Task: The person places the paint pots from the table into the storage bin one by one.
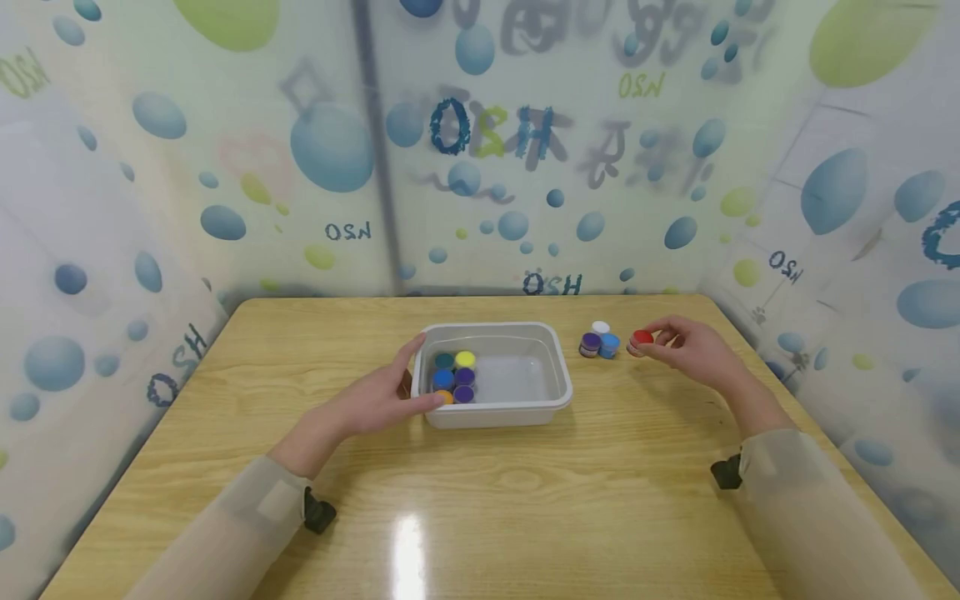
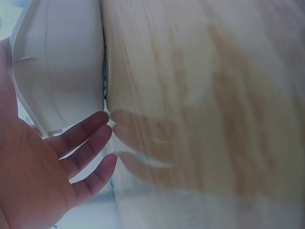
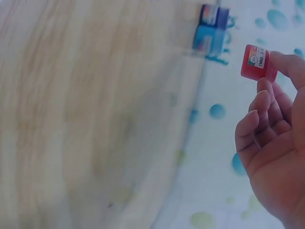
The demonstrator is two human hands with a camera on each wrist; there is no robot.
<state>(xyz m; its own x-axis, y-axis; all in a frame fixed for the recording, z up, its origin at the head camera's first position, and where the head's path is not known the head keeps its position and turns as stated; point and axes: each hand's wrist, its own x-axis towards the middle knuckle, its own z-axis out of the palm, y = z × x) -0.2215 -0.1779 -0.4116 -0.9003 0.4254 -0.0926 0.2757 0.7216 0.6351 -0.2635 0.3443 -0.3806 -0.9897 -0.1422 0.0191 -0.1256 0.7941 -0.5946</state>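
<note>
A white plastic tub (image 1: 495,414) stands on the table. My left hand (image 1: 375,396) holds its left end, thumb over the rim near the front corner; in the left wrist view, the other fingers (image 2: 88,138) lie outside beneath the rim. Several small paint jars with coloured lids fill the tub's left part, among them a yellow jar (image 1: 465,359) and a blue jar (image 1: 443,379). To the right of the tub, my right hand (image 1: 693,352) pinches a red paint jar (image 3: 255,63) between thumb and fingers. Whether this jar touches the table is unclear.
Three more jars cluster left of the right hand: a purple jar (image 1: 589,345), a light blue jar (image 1: 608,346) and a white-lidded jar (image 1: 600,328). The wooden table (image 1: 525,508) meets patterned curtains (image 1: 300,250) at the back and sides.
</note>
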